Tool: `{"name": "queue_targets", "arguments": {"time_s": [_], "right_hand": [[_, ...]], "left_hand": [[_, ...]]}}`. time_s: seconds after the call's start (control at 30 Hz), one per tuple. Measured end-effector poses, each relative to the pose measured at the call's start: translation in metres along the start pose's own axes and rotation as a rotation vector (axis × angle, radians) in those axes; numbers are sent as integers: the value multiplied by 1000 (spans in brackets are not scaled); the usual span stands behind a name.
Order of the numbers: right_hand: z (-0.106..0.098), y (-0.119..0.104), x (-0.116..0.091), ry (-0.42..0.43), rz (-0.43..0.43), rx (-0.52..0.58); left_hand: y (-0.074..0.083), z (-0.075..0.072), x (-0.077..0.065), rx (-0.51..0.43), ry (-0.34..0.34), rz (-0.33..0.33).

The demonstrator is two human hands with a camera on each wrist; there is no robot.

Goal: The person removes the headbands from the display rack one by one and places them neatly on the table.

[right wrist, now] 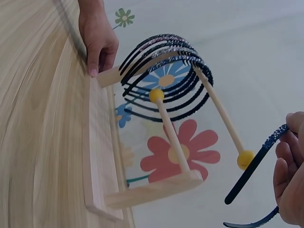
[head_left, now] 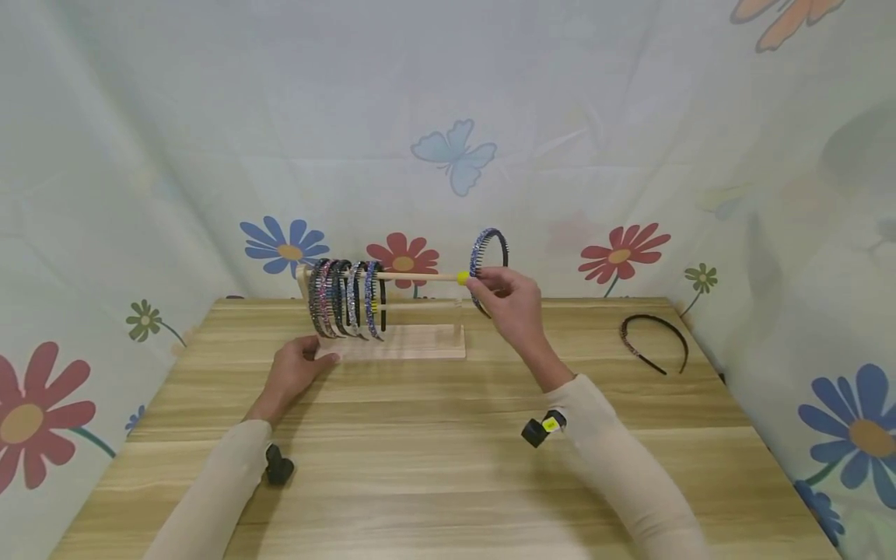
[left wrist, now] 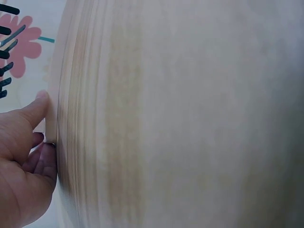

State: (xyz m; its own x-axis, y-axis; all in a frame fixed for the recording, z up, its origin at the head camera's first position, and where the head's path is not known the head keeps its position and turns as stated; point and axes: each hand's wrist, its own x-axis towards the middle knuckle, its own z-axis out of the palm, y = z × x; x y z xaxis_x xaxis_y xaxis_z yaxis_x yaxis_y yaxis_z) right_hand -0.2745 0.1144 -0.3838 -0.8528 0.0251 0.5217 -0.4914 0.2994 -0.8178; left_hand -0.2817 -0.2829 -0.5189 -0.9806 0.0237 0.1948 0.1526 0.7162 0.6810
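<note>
My right hand (head_left: 516,306) pinches a headband (head_left: 478,250) with blue glitter and comb teeth. It holds it upright beside the yellow ball (head_left: 463,278) at the end of the upper wooden rod. The right wrist view shows the held headband's dark ends (right wrist: 247,175) apart from that ball. At the left end of the wooden rack's base (head_left: 413,344), my left hand (head_left: 292,371) grips the wood between thumb and fingers. Several glittery headbands (head_left: 370,307) hang together at the rack's left side, around its rods.
Another dark headband (head_left: 656,317) with a glittery section lies on the right of the wood-grain table (head_left: 434,482). A second yellow ball (right wrist: 156,95) caps the lower rod. A flowered cloth backdrop (head_left: 350,155) hangs behind and at both sides.
</note>
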Motion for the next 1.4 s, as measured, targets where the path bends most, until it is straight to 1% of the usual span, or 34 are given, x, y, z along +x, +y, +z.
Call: {"name": "queue_targets", "arguments": {"time_s": [0.2,0.33,0.57,0.7,0.8,1.0,1.2,1.4], "right_hand": [[-9,11,0,58,-73,-75],[-16,18,1,98,-95,-123],[-28,38,5,155,-150,-268],[-36,50,6,187,-163,-304],[-42,58,7,205,-143,-326],[-53,74,9,239,-74,-384],[-64,85,10,257,-4,-388],[-73,96,6,257,57,-400]], "left_hand": [[-1,0,0,1,-1,2],[0,0,0,4,1,-3],[-2,1,0,-1,-2,12],[-3,2,0,1,-1,18],[-3,1,0,7,0,20],[-1,0,0,4,5,14],[-1,0,0,1,-5,-1],[-1,0,1,-3,0,3]]}}
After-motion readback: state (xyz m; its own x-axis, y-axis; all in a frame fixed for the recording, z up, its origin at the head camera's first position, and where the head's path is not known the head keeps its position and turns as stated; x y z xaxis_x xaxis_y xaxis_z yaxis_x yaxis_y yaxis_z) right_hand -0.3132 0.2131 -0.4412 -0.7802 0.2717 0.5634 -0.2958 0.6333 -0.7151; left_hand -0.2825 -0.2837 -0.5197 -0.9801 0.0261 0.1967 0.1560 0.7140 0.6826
